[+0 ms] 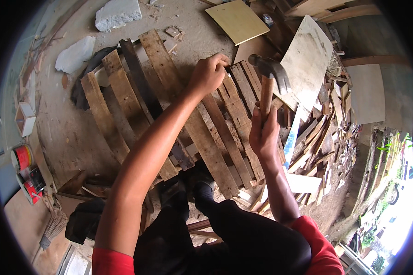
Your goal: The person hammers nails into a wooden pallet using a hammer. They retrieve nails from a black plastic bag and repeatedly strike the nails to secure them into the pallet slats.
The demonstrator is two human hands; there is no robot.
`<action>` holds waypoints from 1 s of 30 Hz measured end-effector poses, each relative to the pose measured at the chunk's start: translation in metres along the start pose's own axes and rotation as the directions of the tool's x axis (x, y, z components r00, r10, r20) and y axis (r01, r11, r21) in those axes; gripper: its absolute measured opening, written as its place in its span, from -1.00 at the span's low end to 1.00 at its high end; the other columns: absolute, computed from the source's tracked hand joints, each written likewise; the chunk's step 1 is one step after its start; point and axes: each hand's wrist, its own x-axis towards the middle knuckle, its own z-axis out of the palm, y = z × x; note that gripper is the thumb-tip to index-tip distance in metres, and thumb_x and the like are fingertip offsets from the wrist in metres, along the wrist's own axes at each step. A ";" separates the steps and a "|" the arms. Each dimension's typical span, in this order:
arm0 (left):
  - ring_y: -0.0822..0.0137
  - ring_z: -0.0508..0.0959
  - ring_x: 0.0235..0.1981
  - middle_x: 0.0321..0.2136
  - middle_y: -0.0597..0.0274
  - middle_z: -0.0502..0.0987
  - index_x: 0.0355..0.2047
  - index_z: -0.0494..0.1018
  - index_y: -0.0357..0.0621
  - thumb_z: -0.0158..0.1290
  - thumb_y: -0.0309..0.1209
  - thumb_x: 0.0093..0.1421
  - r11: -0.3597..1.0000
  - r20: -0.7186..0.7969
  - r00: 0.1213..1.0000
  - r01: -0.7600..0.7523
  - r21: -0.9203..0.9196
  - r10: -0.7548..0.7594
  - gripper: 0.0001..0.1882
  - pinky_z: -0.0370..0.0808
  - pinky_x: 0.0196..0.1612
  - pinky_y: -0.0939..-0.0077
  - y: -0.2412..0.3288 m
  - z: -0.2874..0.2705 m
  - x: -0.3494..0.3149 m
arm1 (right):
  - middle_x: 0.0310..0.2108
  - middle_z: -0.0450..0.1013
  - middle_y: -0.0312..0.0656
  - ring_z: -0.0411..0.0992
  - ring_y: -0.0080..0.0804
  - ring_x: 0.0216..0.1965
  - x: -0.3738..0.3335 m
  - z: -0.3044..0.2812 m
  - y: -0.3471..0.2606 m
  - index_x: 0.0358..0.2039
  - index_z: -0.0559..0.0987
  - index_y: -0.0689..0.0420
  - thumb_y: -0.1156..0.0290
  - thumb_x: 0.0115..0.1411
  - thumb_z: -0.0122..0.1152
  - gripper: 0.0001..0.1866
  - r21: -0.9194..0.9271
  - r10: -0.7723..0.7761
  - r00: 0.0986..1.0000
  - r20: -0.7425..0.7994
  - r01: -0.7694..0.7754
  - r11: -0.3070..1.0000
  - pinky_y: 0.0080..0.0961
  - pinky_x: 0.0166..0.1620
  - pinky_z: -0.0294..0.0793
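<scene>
My right hand (265, 133) is wrapped round the wooden handle of a claw hammer (267, 94), its dark metal head raised at the top. My left hand (209, 73) is closed, fingertips pinched together at the far right part of a wooden pallet (206, 145); what they hold, if anything, is hidden. The pallet is made of several worn brown slats with gaps between them, one much darker than the others. It lies in front of my feet, and my left forearm crosses over it. The hammer head is to the right of my left hand, apart from it.
Scrap wood (319, 137) is heaped along the right, with a pale board (307, 57) leaning over it. A yellowish panel (237, 21) lies at the far side. Two white slabs (118, 13) rest at the far left. Paint cans (22, 157) and a broom (53, 228) are at the left.
</scene>
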 end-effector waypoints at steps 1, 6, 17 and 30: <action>0.16 0.64 -0.10 -0.18 0.02 0.65 -0.09 0.52 -0.18 -0.16 -0.58 0.18 1.000 -0.010 1.000 -0.012 -0.011 0.012 -0.66 0.53 -0.02 0.32 -0.003 0.002 0.002 | -0.65 0.41 -0.02 0.34 -0.35 -0.68 0.001 0.002 0.007 -0.24 0.36 0.25 0.39 0.40 0.02 -0.83 -0.019 0.017 0.999 0.030 -0.016 1.000 -0.30 -0.60 0.25; 0.16 0.65 -0.12 -0.20 0.02 0.66 -0.12 0.52 -0.23 -0.14 -0.56 0.19 0.997 -0.020 0.998 0.056 0.048 -0.055 -0.69 0.53 -0.03 0.33 -0.003 0.001 -0.001 | -0.61 0.43 -0.11 0.34 -0.42 -0.67 0.013 -0.007 0.006 -0.22 0.37 0.23 0.37 0.41 0.01 -0.83 -0.117 0.049 0.993 0.108 -0.036 0.992 -0.35 -0.59 0.28; 0.16 0.65 -0.11 -0.19 0.05 0.66 -0.11 0.53 -0.18 -0.13 -0.48 0.22 0.998 0.000 0.999 0.049 0.045 -0.049 -0.70 0.54 -0.06 0.33 0.000 -0.001 -0.001 | -0.64 0.42 0.05 0.43 -0.27 -0.64 0.009 0.001 -0.007 -0.30 0.33 0.23 0.38 0.39 0.05 -0.80 -0.033 -0.047 0.999 -0.022 0.046 0.998 -0.21 -0.58 0.30; 0.09 0.67 -0.24 -0.32 -0.03 0.66 -0.20 0.55 -0.22 -0.11 -0.45 0.17 0.997 -0.090 0.995 0.035 0.062 -0.029 -0.72 0.58 -0.12 0.28 -0.003 0.003 -0.002 | -0.64 0.37 -0.12 0.30 -0.50 -0.61 0.013 -0.003 0.009 -0.29 0.34 0.23 0.33 0.41 0.03 -0.77 -0.110 0.100 0.985 0.144 -0.084 0.990 -0.39 -0.57 0.26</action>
